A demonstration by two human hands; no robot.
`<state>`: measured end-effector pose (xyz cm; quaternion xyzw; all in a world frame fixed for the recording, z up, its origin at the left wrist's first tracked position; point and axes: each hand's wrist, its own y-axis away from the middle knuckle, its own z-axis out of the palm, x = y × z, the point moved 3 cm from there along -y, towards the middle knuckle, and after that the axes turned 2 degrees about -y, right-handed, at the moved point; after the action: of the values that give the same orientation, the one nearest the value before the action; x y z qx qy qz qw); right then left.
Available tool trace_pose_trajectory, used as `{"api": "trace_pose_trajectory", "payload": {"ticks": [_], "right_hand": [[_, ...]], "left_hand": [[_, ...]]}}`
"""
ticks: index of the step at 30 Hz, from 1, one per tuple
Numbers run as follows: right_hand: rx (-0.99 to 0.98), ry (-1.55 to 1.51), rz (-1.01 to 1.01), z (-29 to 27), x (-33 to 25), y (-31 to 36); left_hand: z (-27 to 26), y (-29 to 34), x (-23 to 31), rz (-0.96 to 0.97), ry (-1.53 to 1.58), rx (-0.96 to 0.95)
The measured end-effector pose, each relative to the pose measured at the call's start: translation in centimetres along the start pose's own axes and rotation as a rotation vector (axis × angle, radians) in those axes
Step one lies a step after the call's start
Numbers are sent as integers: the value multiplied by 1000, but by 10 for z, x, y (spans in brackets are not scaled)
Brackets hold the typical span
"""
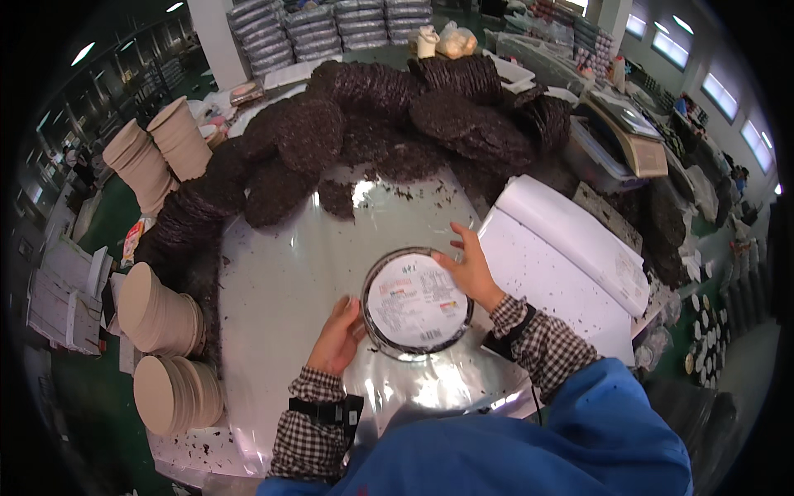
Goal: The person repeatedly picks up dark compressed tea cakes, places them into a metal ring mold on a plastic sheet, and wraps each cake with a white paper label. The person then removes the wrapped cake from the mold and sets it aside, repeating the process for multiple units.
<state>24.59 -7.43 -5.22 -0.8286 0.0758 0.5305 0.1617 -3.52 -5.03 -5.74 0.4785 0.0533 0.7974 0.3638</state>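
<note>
A round packet (pixel 418 301) with a white printed label on top and a dark rim is in front of me, above the shiny tabletop. My left hand (pixel 335 337) is at its left edge, thumb up against the rim and fingers partly hidden below. At the upper right edge, my right hand (pixel 471 269) has its thumb on the rim while its other fingers reach outward. Together the two hands hold the packet. Beyond it, dark round cakes (pixel 310 132) that look like dried seaweed are heaped, with loose flakes about them.
Stacks of beige discs (pixel 155 310) stand along the left side. To the right lies a roll of white sheet (pixel 571 240), partly unrolled. A scale (pixel 620 124) sits on a clear plastic bin (pixel 591 157) at the far right. Silvery bags (pixel 331 33) are piled at the back.
</note>
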Motion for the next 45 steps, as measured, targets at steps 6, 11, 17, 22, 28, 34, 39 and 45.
{"api": "trace_pose_trajectory", "payload": {"ticks": [6, 11, 17, 22, 28, 34, 39, 45], "right_hand": [[-322, -411, 202, -32, 15, -4], [-427, -205, -353, -106, -109, 39], [607, -533, -23, -295, -74, 125], [742, -472, -26, -277, -49, 97], [-646, 967, -331, -58, -44, 53], [-52, 518, -532, -123, -94, 16], [78, 531, -433, -193, -99, 87], [303, 827, -274, -220, 4, 123]], "left_hand": [[56, -5, -37, 155, 250, -236], [28, -45, -38, 199, 289, -118], [103, 9, -21, 590, -736, -184], [147, 49, -167, 849, -1792, -504], [108, 3, -161, 772, -1395, -612], [51, -27, -89, 10, 380, 28], [43, -14, 1, 414, -119, 119], [153, 49, -98, 990, -1555, -532]]}}
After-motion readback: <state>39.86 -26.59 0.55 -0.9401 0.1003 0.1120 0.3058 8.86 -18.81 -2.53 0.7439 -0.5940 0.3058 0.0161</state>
